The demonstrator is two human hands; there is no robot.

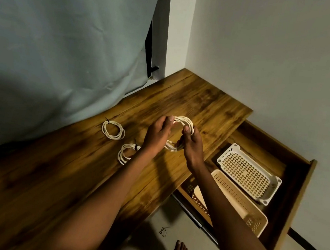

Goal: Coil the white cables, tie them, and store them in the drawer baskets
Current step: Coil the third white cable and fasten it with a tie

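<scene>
Both hands work above the wooden desktop (84, 169), holding one coil of white cable (183, 121) off the surface. Left hand (157, 135) pinches the coil's upper arc between thumb and fingertips; right hand (190, 146) has fingers curled round the coil's right side and lower loops. Coil hangs between the 2 hands, approx. upright, loops bunched. Two further cable coils lie flat on the desktop: one tied coil (113, 130) at 9 o'clock from the hands, well apart, w/ a dark tie at its top; a second tied coil (126, 153) at 8 o'clock, just beside the left wrist, partly hidden by the forearm, dark tie at its upper right. Open drawer (298, 182) sits at 4 o'clock from the hands, below the desktop edge. Inside: white perforated basket (247, 173) toward the wall side, beige perforated basket (234, 197) just beside it, nearer the person, partly covered by the right forearm. Whether the two baskets touch: cannot tell. Grey-blue curtain (56, 38) hangs at 10 o'clock, reaching the desktop's far-left edge. Small dark tie loop (163, 231) lies on the floor at 6 o'clock, near bare feet.
</scene>
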